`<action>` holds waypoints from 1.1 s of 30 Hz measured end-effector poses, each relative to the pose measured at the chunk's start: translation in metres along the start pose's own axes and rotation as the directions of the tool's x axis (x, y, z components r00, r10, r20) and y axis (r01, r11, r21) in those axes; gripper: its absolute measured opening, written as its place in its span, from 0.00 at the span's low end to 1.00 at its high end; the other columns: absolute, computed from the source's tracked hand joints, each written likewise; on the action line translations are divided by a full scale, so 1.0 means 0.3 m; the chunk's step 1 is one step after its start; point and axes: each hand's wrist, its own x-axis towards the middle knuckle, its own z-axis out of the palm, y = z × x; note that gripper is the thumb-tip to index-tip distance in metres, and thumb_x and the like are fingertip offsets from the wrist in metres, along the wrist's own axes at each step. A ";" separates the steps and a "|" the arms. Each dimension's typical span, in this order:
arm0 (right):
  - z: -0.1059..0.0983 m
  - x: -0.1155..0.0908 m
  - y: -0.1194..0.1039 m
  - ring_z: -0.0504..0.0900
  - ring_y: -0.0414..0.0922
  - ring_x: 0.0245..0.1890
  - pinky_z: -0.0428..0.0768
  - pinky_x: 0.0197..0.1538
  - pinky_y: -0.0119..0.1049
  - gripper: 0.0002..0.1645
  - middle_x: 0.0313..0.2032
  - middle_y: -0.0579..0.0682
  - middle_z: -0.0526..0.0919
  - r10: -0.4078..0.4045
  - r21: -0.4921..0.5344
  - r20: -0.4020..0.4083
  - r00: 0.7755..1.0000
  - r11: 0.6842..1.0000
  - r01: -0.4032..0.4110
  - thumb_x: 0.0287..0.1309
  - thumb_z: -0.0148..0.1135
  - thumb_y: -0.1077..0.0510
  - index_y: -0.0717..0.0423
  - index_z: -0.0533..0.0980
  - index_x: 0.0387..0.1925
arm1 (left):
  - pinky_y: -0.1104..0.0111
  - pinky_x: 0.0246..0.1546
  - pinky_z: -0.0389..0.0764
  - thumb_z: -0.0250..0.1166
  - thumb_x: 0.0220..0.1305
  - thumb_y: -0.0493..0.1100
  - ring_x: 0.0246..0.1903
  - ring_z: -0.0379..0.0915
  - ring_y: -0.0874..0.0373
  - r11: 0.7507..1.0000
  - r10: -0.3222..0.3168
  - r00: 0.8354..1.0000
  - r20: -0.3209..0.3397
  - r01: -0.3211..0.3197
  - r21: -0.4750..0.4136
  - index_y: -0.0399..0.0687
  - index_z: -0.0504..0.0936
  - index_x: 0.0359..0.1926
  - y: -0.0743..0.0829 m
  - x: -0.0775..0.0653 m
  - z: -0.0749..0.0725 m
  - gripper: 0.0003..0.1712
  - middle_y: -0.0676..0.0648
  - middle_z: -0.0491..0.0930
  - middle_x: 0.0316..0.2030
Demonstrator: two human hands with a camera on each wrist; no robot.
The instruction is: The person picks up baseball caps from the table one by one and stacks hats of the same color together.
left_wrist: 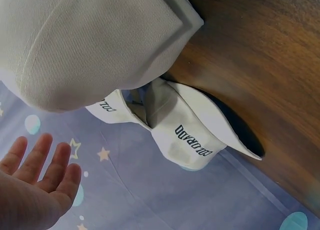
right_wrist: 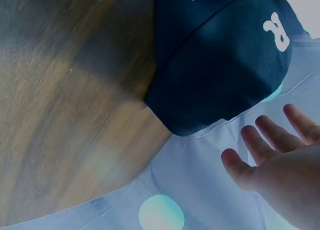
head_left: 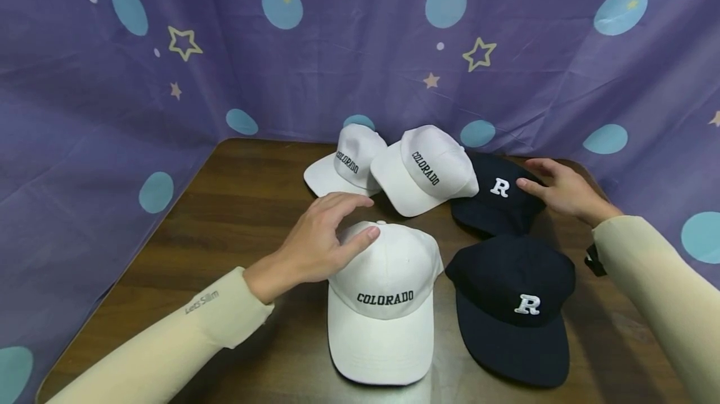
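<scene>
My left hand [head_left: 317, 241] hovers at the upper left of the front white cap [head_left: 388, 266], which has COLORADO across its crown. Its fingers are spread and relaxed, thumb over the crown, with nothing gripped. At the far right, my right hand [head_left: 568, 192] is beside the rear navy cap [head_left: 478, 204] with a white R, its thumb overlapping the crown's right side. In the right wrist view, these fingers [right_wrist: 260, 145] are extended and apart from a navy cap [right_wrist: 220, 65]. A second navy R cap [head_left: 509, 279] sits in front, brim toward me.
Behind the front row, two more white COLORADO caps, a left one [head_left: 357, 151] and a middle one [head_left: 433, 163], lie angled and overlapping. The brown wooden table [head_left: 242, 185] ends at a purple patterned curtain [head_left: 349, 66] behind and at the sides.
</scene>
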 end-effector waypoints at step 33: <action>0.041 0.083 0.045 0.54 0.70 0.61 0.56 0.62 0.65 0.56 0.62 0.78 0.53 0.136 -0.043 0.155 0.979 0.990 -0.131 0.65 0.44 0.31 0.78 0.46 0.66 | 0.59 0.57 0.66 0.54 0.65 0.63 0.54 0.67 0.62 1.000 -0.005 1.000 0.011 0.005 0.017 0.50 0.76 0.55 -0.011 -0.011 0.009 0.28 0.54 0.76 0.52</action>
